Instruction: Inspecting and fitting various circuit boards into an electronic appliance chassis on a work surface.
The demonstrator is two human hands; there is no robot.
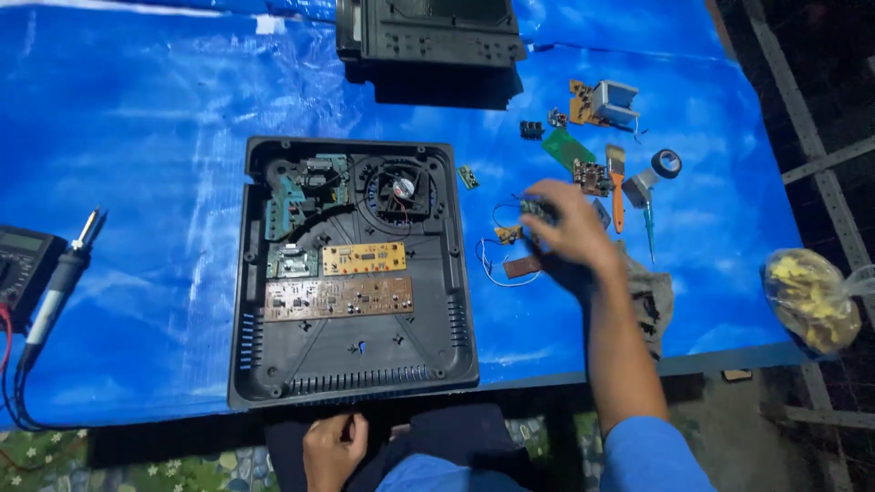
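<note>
Wires [497, 260] and small circuit parts [521, 266] lie on the blue sheet [146, 137], just right of the open black casing [351, 273]. Right hand [570, 232] hovers over them, fingers spread, blurred; grip unclear. Brush [617, 187], tape roll [666, 163] and cloth [652, 301] crowd nearby. Left hand [333, 446] rests curled by the lap.

An improvised electronics repair spot, set up informally rather than in a fitted workshop. A blue tarpaulin [137, 137] covers the bench. At its centre lies an opened black appliance casing [351, 273] exposing circuit boards [339, 297] and a cooling fan [402, 189]. Left of the casing rest a soldering iron [56, 287] and a multimeter [20, 264]. Right of the casing lie loose boards and small parts [583, 137], a paintbrush [617, 187], a screwdriver [648, 226] and a roll of black tape [666, 163]. Beyond the casing sits a second black housing [428, 46].
</note>
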